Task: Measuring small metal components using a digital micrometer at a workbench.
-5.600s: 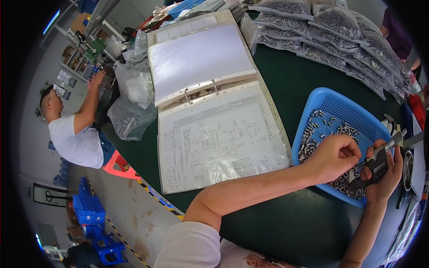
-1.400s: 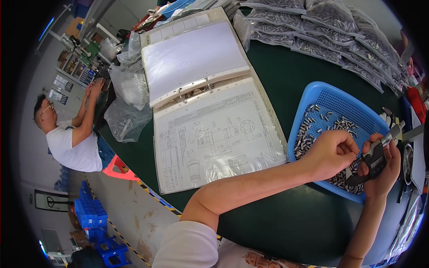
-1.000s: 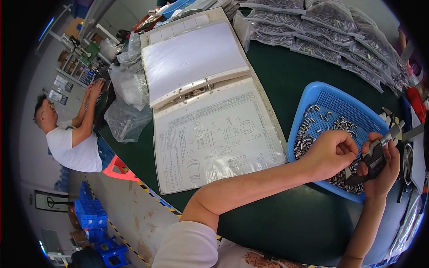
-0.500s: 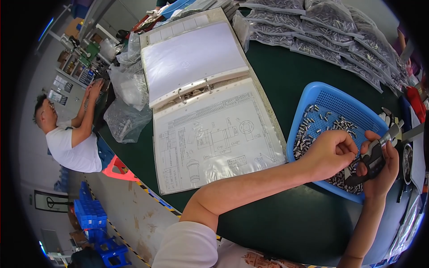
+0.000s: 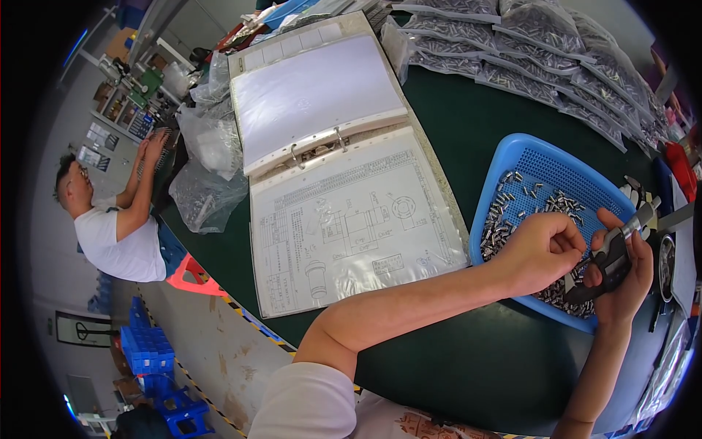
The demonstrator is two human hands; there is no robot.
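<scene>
Right hand [image 5: 621, 282]: fingers [image 5: 610, 223] wrapped around a dark metal measuring caliper [image 5: 613, 256]. Left hand [image 5: 541, 249]: fingers curled together beside the caliper; a pinched part cannot be made out. Both are held over a blue perforated plastic tray [image 5: 541, 172] of small metal pins [image 5: 497, 219], set on the dark green surface [image 5: 453, 366] beside an open ring binder with a technical drawing [image 5: 351, 219].

Two bare forearms enter from the lower edge, ending in the left hand [image 5: 540, 247] and right hand [image 5: 623, 272]. A short white sleeve [image 5: 311, 399] covers the left upper arm. No gloves, watch or rings show.
</scene>
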